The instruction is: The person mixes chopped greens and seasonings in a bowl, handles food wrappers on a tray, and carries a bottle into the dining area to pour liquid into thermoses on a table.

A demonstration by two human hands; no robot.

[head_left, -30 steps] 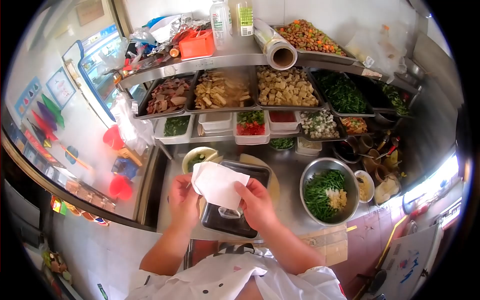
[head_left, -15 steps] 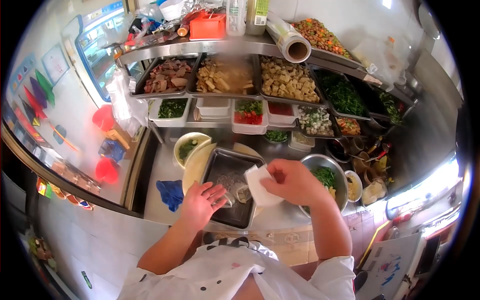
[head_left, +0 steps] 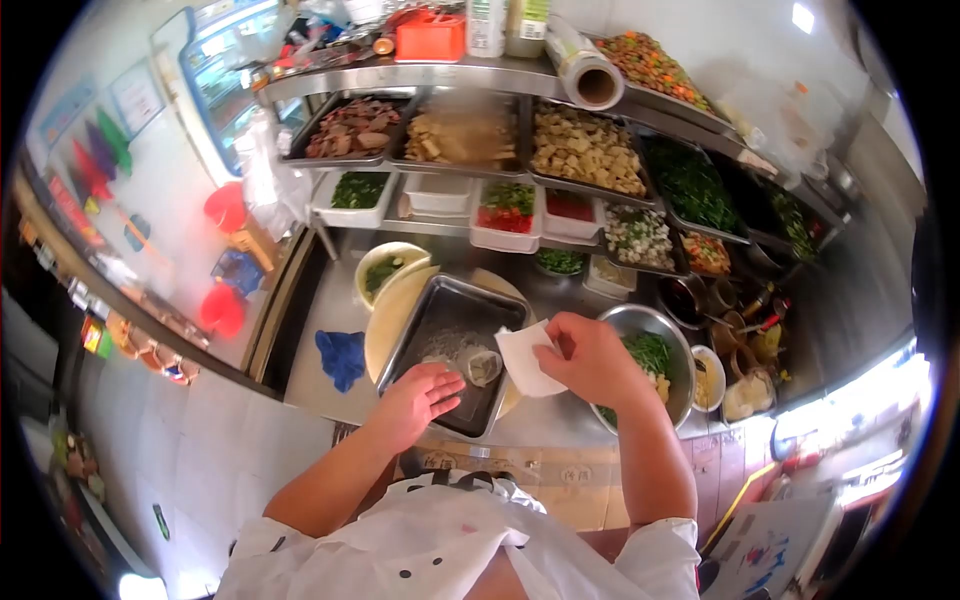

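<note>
1. Above the right edge of the tray (head_left: pixel 437 308), white paper (head_left: pixel 526 362) is pinched in the grip of the right hand (head_left: pixel 598 364).
2. Over the tray's near left side, the left hand (head_left: pixel 416 406) has a loose grip, fingers extended; whether it touches the tray cannot be told.
3. Inside the tray lies a clear plastic piece (head_left: pixel 484 367).
4. Beneath the tray, a round board (head_left: pixel 391 330) rests on the counter (head_left: pixel 318 302).
5. Left of the board lies a blue cloth (head_left: pixel 341 360); right of the paper stands a steel bowl (head_left: pixel 683 358) with greens.
</note>
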